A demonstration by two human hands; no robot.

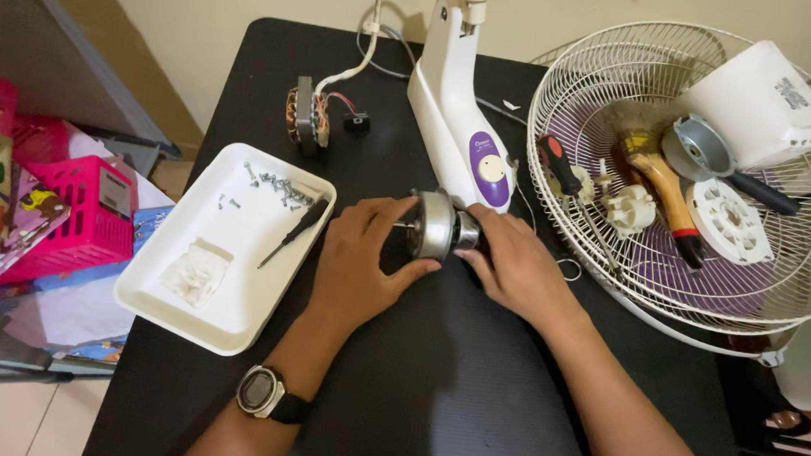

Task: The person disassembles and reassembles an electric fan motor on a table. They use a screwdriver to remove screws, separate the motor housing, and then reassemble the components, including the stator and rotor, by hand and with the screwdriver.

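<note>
Both hands are resting on the black tabletop [434, 387] at centre, holding a round silver motor part [435, 224] between them. The left hand [359, 263] is closing its grip around the part's left face and lower edge. The right hand [515, 261] is clamping fingers on the part's right end, where a darker hub is showing. Just behind it is lying a white and purple fan stand [458, 101]. A white tray [236, 293] with screws [278, 189] and a small screwdriver [294, 231] is sitting left of the left hand. A wire fan guard [606, 276] holding tools is lying to the right.
</note>
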